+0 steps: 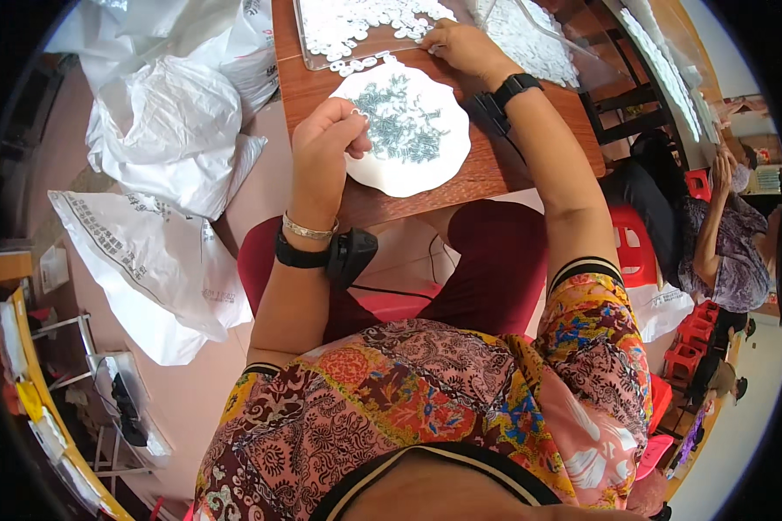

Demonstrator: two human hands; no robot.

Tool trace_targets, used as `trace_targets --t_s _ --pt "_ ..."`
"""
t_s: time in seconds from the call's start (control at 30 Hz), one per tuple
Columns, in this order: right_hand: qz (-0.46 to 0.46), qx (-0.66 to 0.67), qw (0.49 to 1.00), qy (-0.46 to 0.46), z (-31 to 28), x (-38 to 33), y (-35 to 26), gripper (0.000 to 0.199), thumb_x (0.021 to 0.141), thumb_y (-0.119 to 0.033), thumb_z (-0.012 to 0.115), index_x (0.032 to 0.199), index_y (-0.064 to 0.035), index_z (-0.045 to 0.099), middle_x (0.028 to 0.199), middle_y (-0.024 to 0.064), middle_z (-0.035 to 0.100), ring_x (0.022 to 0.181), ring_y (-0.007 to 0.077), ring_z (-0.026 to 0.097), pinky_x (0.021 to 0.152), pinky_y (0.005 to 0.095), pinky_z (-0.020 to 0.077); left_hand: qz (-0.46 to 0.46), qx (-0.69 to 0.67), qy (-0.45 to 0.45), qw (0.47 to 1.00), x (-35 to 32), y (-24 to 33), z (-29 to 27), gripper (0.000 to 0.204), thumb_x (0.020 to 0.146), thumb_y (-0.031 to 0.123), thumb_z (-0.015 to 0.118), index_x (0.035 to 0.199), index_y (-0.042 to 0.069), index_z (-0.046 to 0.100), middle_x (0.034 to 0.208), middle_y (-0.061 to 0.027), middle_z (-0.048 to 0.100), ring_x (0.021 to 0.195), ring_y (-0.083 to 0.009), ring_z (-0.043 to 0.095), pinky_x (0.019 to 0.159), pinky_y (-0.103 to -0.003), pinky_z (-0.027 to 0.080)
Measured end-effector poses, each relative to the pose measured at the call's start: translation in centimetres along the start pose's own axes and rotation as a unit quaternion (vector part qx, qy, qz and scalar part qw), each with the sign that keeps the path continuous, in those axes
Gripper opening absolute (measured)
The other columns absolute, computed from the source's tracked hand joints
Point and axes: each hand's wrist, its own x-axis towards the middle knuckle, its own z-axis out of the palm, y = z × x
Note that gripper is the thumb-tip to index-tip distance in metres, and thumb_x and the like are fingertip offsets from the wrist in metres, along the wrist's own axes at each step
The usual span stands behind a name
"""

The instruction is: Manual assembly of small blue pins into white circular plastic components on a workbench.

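Over the left edge of a white scalloped plate (404, 181), my left hand (326, 143) is closed in a pinch, with a small white plastic piece (356, 112) showing at its fingertips. Many small, slim metallic-looking parts (404, 122) lie scattered on the plate. Beyond it, my right hand (467, 50) reaches to the front right corner of a clear tray (317, 61). Its fingers are bent and drawn together at the small white oval pieces (382, 22) heaped there. What sits between those fingertips is too small to make out.
A second clear container (530, 43) of white pieces stands at the back right of the brown wooden table (504, 165). Stuffed white sacks (161, 122) sit on the floor to the left. Red stools (634, 247) and another person (725, 234) are at the right.
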Motion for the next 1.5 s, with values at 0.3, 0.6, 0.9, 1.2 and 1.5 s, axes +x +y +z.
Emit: trace_targets --t_s 0.3,0.6,0.9,1.2,1.5 --pt "0.064 0.031 0.997 -0.004 -0.1 -1.9 0.3 0.014 0.083 -0.010 0.061 0.096 -0.0082 0.063 0.076 0.0078 0.063 0.074 0.0241 0.062 0.067 0.0329 0.0488 0.016 -0.007 0.000 1.000 0.0 0.1 0.4 0.016 0.084 0.014 0.052 0.075 0.001 0.057 0.064 -0.0008 0.054 0.061 -0.0074 0.050 0.057 -0.021 0.039" --pt "0.149 0.654 0.742 0.000 -7.2 -4.5 -11.2 0.018 0.088 -0.012 0.061 0.103 -0.0027 0.063 0.077 -0.0021 0.061 0.065 0.0051 0.055 0.062 0.0181 0.0446 0.023 -0.009 0.007 1.000 -0.2 0.1 0.6 0.016 0.084 0.015 0.052 0.077 0.002 0.058 0.065 -0.0008 0.055 0.060 -0.0064 0.049 0.057 -0.020 0.038" --pt "0.134 0.682 0.718 0.051 -6.7 -5.5 -13.8 0.020 0.088 -0.010 0.060 0.106 -0.0014 0.062 0.082 0.0015 0.064 0.071 0.0063 0.059 0.068 0.0194 0.0485 0.034 0.000 0.013 0.999 0.0 -0.1 0.7 0.015 0.086 0.014 0.050 0.079 0.003 0.056 0.067 -0.0020 0.056 0.061 -0.0074 0.051 0.058 -0.020 0.039" --pt "0.110 0.654 0.748 0.032 -5.9 -6.1 -14.5 0.019 0.087 -0.009 0.060 0.103 0.0001 0.064 0.077 -0.0008 0.060 0.067 0.0051 0.053 0.062 0.0186 0.0435 0.029 0.039 0.014 0.999 0.2 -1.1 1.1 0.013 0.085 0.013 0.051 0.077 0.003 0.055 0.065 -0.0006 0.054 0.060 -0.0070 0.048 0.056 -0.020 0.037" --pt "0.108 0.637 0.762 0.044 -6.0 -5.8 -15.6 0.019 0.086 -0.010 0.061 0.103 -0.0012 0.065 0.074 -0.0016 0.059 0.066 0.0044 0.052 0.060 0.0185 0.0427 0.029 0.033 0.012 0.999 0.4 -1.6 0.6 0.013 0.083 0.012 0.052 0.076 0.002 0.056 0.063 0.0001 0.053 0.058 -0.0060 0.046 0.054 -0.020 0.036"
